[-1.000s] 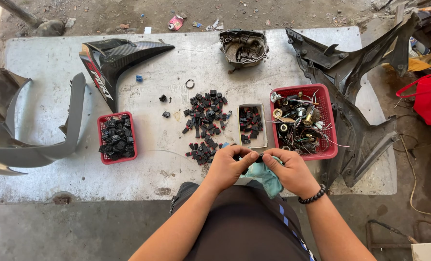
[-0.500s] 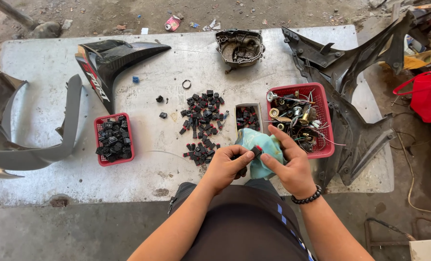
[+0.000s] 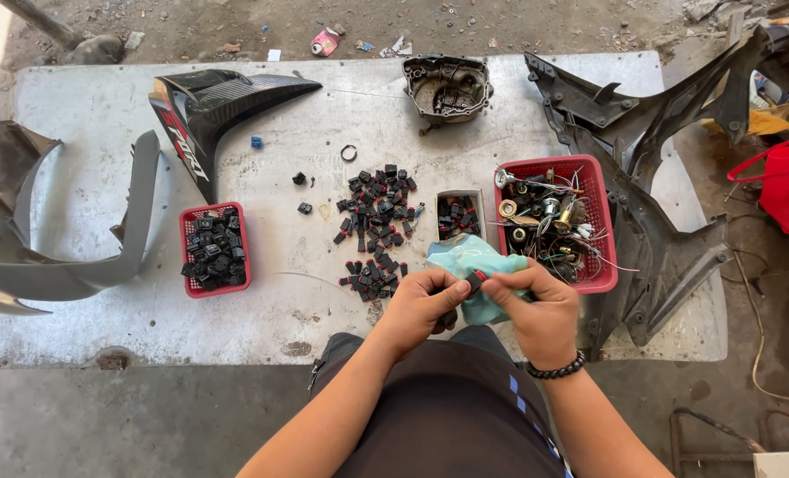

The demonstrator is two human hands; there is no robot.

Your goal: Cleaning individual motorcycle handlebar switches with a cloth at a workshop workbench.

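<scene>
A pale, stained concrete counter (image 3: pixel 102 106) sits low over bare dirt ground (image 3: pixel 235 26) littered with scraps (daylight falls flat and even). Grey concrete floor (image 3: pixel 102 416) runs along its near edge.

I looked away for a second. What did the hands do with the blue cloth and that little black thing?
The crumpled light blue cloth rose from low under the hands to behind them, then sank slightly. Left hand and right hand kept pinching the small black and red switch. The loose pile of black switches and large red plastic basket stayed put.
</scene>
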